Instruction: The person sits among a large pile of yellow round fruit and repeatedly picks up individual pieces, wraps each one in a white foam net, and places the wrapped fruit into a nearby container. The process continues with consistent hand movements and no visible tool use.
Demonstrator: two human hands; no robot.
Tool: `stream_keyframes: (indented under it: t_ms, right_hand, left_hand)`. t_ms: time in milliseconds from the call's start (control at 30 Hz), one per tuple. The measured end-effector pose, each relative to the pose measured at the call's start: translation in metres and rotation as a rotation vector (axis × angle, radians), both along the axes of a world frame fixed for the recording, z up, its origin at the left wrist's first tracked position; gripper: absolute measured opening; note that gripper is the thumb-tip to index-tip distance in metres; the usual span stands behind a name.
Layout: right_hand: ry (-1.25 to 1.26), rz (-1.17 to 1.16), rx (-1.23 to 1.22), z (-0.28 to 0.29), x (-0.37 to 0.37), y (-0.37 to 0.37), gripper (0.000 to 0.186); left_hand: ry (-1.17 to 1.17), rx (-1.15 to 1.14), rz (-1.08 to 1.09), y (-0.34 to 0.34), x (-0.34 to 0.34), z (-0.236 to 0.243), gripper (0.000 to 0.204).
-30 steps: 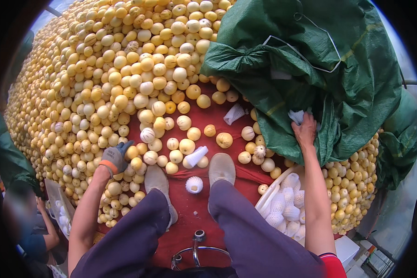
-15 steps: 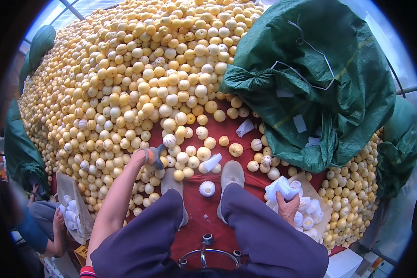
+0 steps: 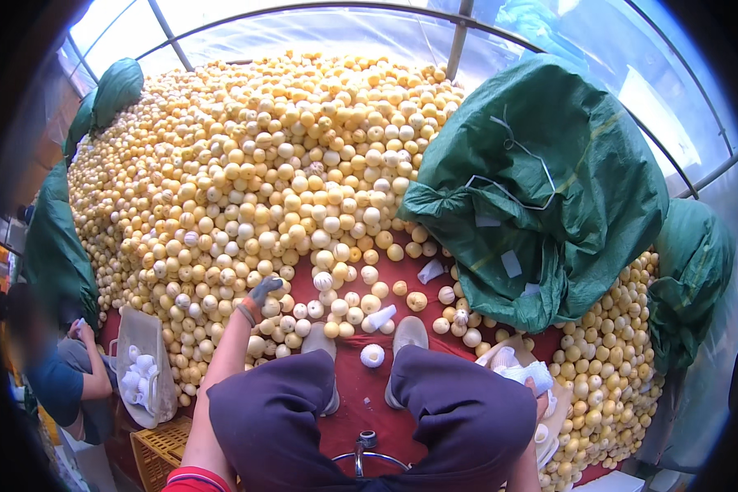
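Head view. Fruit heap [image 3: 262,189]: round, pale yellow, some striped; fills the far side and spills nearer onto red cloth [image 3: 357,402]. Left hand [image 3: 265,289]: grey-gloved, reaching over the heap's near edge, palm down; whether its fingers enclose a fruit cannot be told. Right hand [image 3: 541,403]: bare, partly hidden by the right knee, appears to grip a white foam sleeve [image 3: 536,375] above a beige tub [image 3: 566,400] of more sleeves, set beside the right leg, presumably for short reach. Wrapped fruit [image 3: 372,355]: one, on the cloth between the shoes [image 3: 410,334], which stand apart, seemingly leaving room there. Loose sleeve [image 3: 379,318]: one, just beyond it. Green sheet [image 3: 582,180]: far right, bunched over fruit, probably staying by its own weight. Far-left co-worker [image 3: 66,381]: beside a second tub [image 3: 167,385] of white sleeves, likewise close by.
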State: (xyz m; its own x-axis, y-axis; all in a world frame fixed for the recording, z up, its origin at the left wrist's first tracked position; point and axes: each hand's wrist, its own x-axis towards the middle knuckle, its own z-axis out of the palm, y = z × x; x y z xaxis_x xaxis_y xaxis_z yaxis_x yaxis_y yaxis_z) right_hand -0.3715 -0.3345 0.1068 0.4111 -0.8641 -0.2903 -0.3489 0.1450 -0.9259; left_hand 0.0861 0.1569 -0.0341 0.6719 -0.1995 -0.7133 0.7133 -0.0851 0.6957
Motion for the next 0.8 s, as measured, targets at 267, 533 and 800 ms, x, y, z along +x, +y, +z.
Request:
stream_keyframes:
  t_ms: [267, 533, 800]
  right_hand:
    - [-0.627, -0.197, -0.074, 0.130, 0.023, 0.014, 0.057]
    - [-0.839, -0.004, -0.172, 0.205, 0.054, 0.075, 0.059]
    - [-0.441, 0.404, 0.238, 0.119, 0.126, 0.189, 0.038]
  left_hand:
    - [-0.204, -1.013, 0.504, 0.048, -0.052, 0.201, 0.060]
    - [-0.210, -0.939, 0.466, 0.048, -0.099, 0.380, 0.062]
    - [-0.101, -1.089, 0.345, -0.039, -0.194, 0.343, 0.058]
